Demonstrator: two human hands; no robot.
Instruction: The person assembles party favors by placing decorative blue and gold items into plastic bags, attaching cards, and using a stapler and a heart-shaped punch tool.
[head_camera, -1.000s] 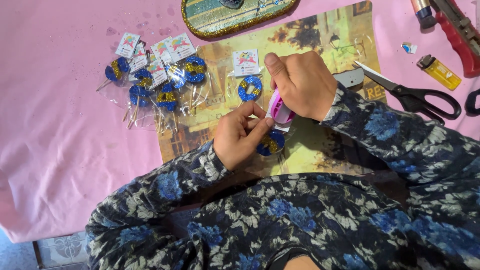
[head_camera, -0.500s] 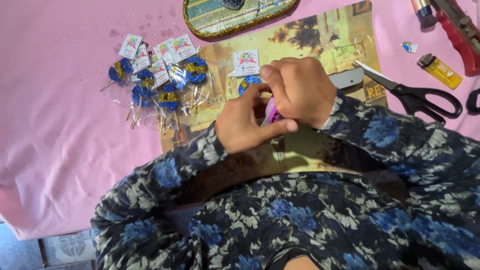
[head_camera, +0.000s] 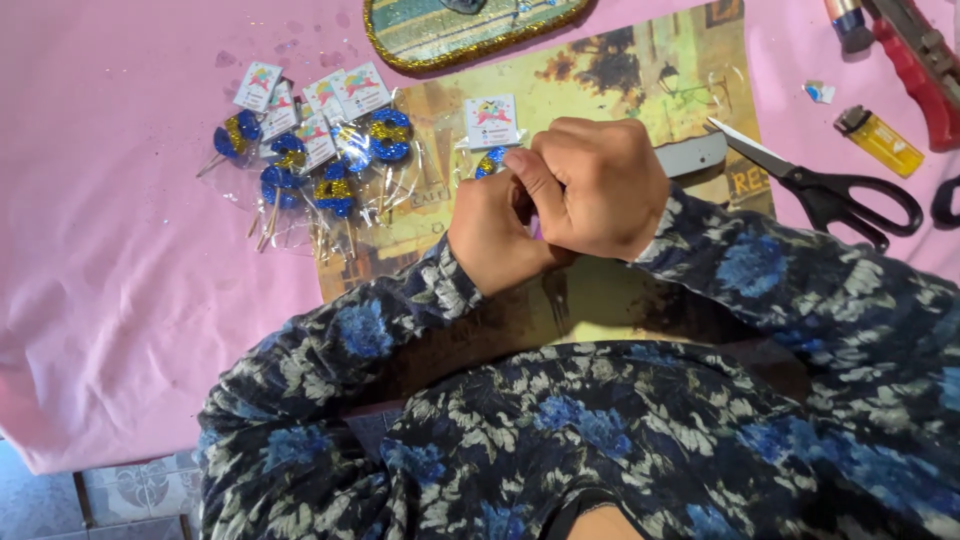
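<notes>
Head view showed my fingers (head_camera: 560, 150) curled tight, both hands pressed together over a small pink thing (head_camera: 537, 229), barely visible between them, likely to steady it. My right hand (head_camera: 600, 185) covered the left hand (head_camera: 495, 240) above the picture mat (head_camera: 640, 70); bagged blue glitter toppers (head_camera: 320, 165) lay left, scissors (head_camera: 830, 190) right on the pink desk (head_camera: 110, 280)
</notes>
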